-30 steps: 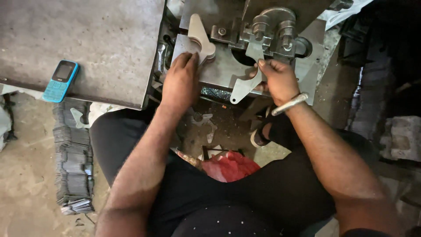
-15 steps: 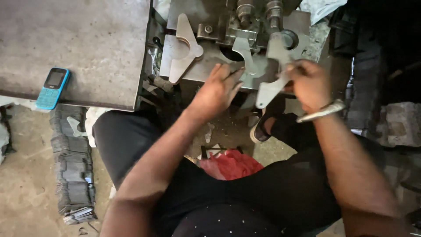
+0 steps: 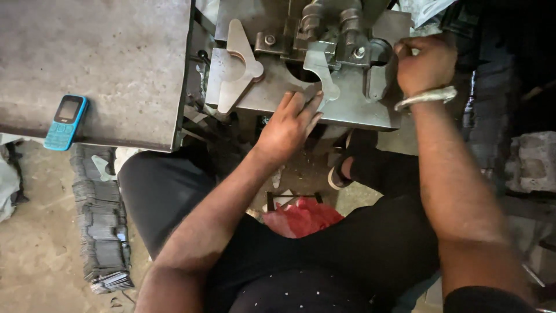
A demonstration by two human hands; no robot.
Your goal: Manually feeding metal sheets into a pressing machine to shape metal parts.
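Observation:
A grey metal press bed [image 3: 353, 113] fills the top centre. My left hand [image 3: 289, 122] lies flat on its front part, fingertips touching a flat grey metal blank [image 3: 321, 75] set under the tool head [image 3: 336, 29]. My right hand [image 3: 423, 61], a silver bangle on the wrist, is closed in a fist at the right edge of the bed; what it grips is hidden by the fingers. A stack of similar cut blanks [image 3: 237, 69] lies on the left of the bed.
A worn grey metal table [image 3: 98, 64] is at the left with a blue keypad phone [image 3: 65, 122] near its front edge. Bundles of dark flat pieces [image 3: 101, 226] lie on the dirt floor. A red cloth [image 3: 301, 217] sits between my knees.
My left hand moved from the stack of blanks to the middle of the bed. My right hand carried a blank under the tool head, then moved up to the bed's right edge.

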